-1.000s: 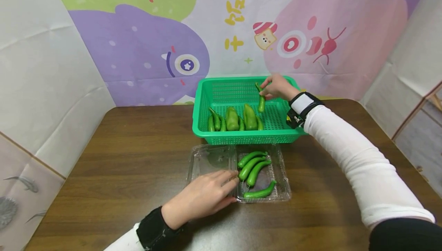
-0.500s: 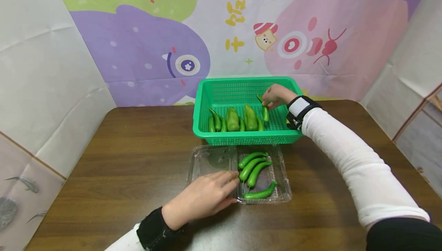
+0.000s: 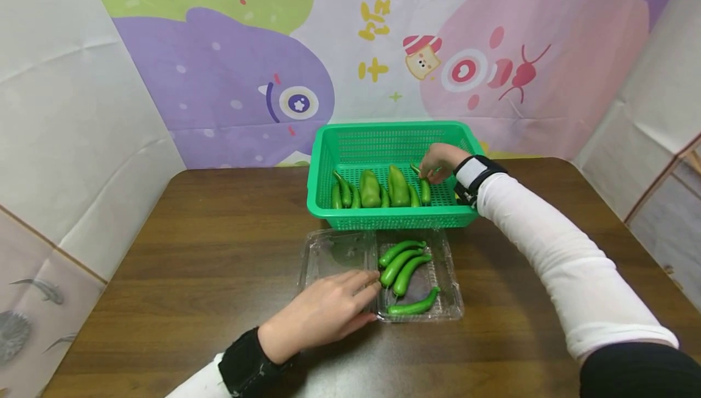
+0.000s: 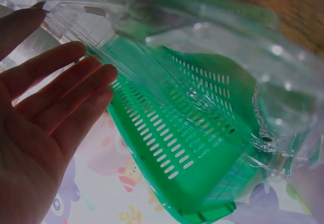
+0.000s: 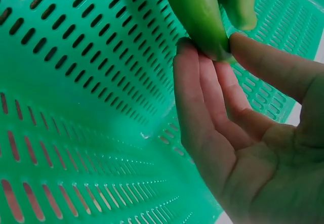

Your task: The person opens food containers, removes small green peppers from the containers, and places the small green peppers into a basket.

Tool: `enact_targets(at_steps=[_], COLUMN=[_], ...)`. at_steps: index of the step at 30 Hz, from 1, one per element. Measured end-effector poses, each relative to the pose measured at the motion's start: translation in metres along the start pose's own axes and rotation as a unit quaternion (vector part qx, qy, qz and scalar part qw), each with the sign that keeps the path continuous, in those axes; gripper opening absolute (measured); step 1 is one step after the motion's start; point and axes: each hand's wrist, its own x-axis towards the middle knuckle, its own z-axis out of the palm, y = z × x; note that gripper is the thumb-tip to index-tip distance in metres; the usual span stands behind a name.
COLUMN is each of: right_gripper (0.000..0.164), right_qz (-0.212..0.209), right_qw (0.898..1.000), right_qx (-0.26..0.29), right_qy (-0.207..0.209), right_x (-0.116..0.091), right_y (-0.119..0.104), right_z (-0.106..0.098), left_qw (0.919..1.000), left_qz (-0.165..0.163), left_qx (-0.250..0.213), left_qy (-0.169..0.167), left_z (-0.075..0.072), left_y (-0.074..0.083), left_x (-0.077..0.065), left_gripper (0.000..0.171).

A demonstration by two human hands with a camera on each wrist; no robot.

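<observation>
Right hand point(image 3: 440, 162) sits lower in the green basket point(image 3: 394, 210) than half a second ago; its slim pepper point(image 3: 425, 191) came down with it. Nearest: left hand point(image 3: 323, 307) at the fold of the open clear clamshell point(image 3: 328, 258), fingers extended, gripping nothing. Four peppers point(image 3: 398, 267) lie in the clamshell's right half. Beyond: right hand pinches one end of the slim pepper, at the right end of the pepper row point(image 3: 370, 190). Can't tell if it's bearing on the basket floor. Looks like placing; next move calls for a clean release without nudging the row.
</observation>
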Motion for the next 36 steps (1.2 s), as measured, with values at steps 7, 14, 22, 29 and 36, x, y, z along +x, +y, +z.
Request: enact_targets(at_steps=[7, 14, 22, 29, 36], right_gripper=[0.036, 0.04, 0.04, 0.043, 0.043], right_qz=[0.017, 0.037, 0.038, 0.048, 0.063], right_qw=[0.997, 0.99, 0.991, 0.991, 0.992], right_qx=[-0.068, -0.099, -0.07, -0.067, -0.033], right_qy=[-0.041, -0.092, -0.106, -0.106, -0.1], right_x=[-0.004, -0.001, 0.005, 0.0, -0.005], right_y=[-0.001, -0.002, 0.002, 0.0, -0.004], right_z=[0.004, 0.009, 0.012, 0.009, 0.007], left_qw=[1.0, 1.0, 1.0, 1.0, 1.0], left_qz=[0.003, 0.001, -0.001, -0.002, 0.0], left_qx=[0.004, 0.002, 0.004, -0.001, 0.002], left_qy=[0.001, 0.0, -0.003, -0.006, -0.006], left_z=[-0.001, -0.001, -0.001, -0.001, -0.001], left_y=[-0.001, -0.001, 0.0, -0.001, -0.001], left_x=[0.0, 0.0, 0.0, 0.0, 0.0], left_gripper=[0.04, 0.039, 0.039, 0.04, 0.04])
